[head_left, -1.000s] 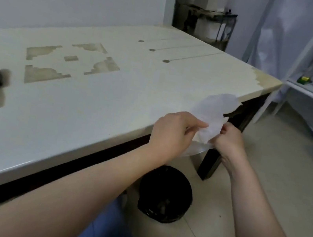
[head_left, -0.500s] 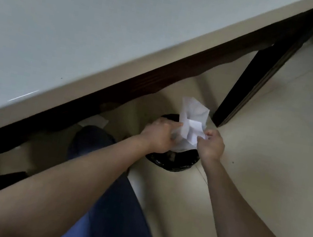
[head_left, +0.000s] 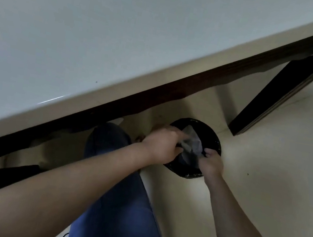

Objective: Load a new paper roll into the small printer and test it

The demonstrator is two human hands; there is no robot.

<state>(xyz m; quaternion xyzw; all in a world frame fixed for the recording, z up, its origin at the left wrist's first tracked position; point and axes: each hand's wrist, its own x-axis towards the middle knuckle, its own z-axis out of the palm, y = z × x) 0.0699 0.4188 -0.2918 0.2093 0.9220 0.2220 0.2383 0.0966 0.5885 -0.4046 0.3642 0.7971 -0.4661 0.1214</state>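
A crumpled white paper sheet sits in the mouth of a round black waste bin on the floor. My left hand grips the paper's left side and my right hand grips its right side, both right over the bin's opening. The printer and the paper roll are out of view.
The pale table top fills the upper left, with a dark wooden apron under its edge and a dark table leg just beyond the bin. My leg in blue trousers is below the hands. Beige floor tiles spread to the right.
My view tipped down from the table top to the floor. Both hands carried the crumpled paper down from table-edge height into the bin's opening.
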